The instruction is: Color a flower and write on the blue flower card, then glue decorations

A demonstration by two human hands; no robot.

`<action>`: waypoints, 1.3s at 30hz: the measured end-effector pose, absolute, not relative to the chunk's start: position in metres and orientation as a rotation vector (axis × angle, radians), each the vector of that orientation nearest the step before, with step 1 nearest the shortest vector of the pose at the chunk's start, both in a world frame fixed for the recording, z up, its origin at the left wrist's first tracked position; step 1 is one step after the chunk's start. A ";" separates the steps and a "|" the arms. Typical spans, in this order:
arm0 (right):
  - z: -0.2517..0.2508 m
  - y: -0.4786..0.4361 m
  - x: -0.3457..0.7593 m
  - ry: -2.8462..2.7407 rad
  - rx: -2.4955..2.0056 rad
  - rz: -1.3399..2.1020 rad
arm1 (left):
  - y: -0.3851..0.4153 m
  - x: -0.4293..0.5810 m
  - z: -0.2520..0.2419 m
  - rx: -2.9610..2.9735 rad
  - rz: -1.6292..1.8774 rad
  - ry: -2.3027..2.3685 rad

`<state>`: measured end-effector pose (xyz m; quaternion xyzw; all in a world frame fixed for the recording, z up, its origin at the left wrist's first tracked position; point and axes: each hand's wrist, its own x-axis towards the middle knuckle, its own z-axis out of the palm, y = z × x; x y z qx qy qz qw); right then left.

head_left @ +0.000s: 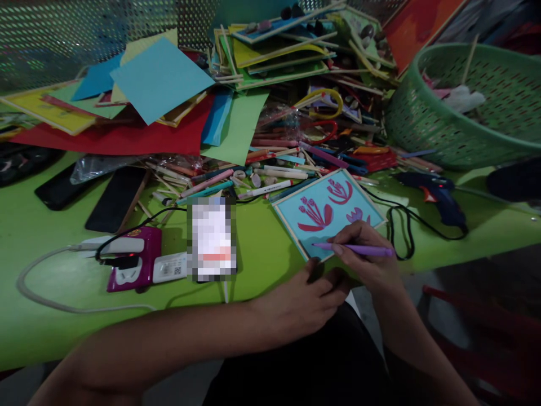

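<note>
A blue card with stick edging (315,186) carries pink and purple plant drawings and lies near the table's front edge. My right hand (366,256) is closed round a purple marker (369,249), its tip at the lower left part of the card. Below it, my left hand (306,301) grips the card's near edge. Its thumb touches the lower corner, and its other fingers are bent and partly hidden under my right hand.
Loose markers (274,187) and sticks litter the table behind the card. Coloured paper (163,79) and framed cards pile up farther back. To the right are a glue gun (442,197) with a looping cord and a green basket (460,135). Phones (118,198) and a purple power socket (147,248) lie left.
</note>
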<state>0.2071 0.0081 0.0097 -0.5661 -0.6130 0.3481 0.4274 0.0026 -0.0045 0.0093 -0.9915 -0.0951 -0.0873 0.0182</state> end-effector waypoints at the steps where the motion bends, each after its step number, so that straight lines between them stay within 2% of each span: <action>1: 0.010 0.008 0.207 -1.539 -1.412 0.866 | -0.004 0.003 0.009 -3.081 -0.274 -0.294; 13: 0.007 0.008 0.208 -1.610 -1.409 0.822 | -0.003 0.001 0.012 -3.070 -0.244 -0.292; 21: 0.009 0.007 0.202 -1.532 -1.451 0.627 | -0.003 0.001 0.012 -3.070 -0.209 -0.252; 32: 0.012 0.009 0.204 -1.571 -1.409 0.725 | -0.003 0.002 0.012 -3.049 -0.188 -0.254; 39: 0.009 0.009 0.205 -1.538 -1.395 0.790 | -0.004 0.001 0.009 -3.069 -0.292 -0.293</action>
